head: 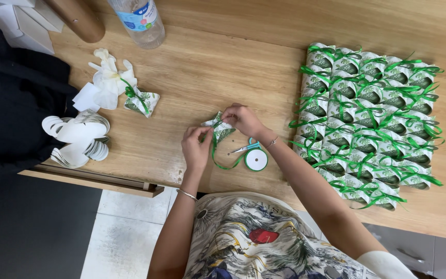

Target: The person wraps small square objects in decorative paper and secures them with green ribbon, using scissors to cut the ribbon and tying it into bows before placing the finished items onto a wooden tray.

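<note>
Mid-tie on one small green-and-white patterned paper favour box, near the middle of the wooden desk.

Left hand and right hand both pinched on its green satin ribbon — bow unfinished; many tied boxes massed at right edge, one loose toward left — spool and scissors alongside.

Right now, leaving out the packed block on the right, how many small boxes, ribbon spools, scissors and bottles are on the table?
Small boxes: 2, the held box between left hand and right hand, the loose box at left
Ribbon spools: 1
Scissors: 1
Bottles: 1
Total: 5
</note>
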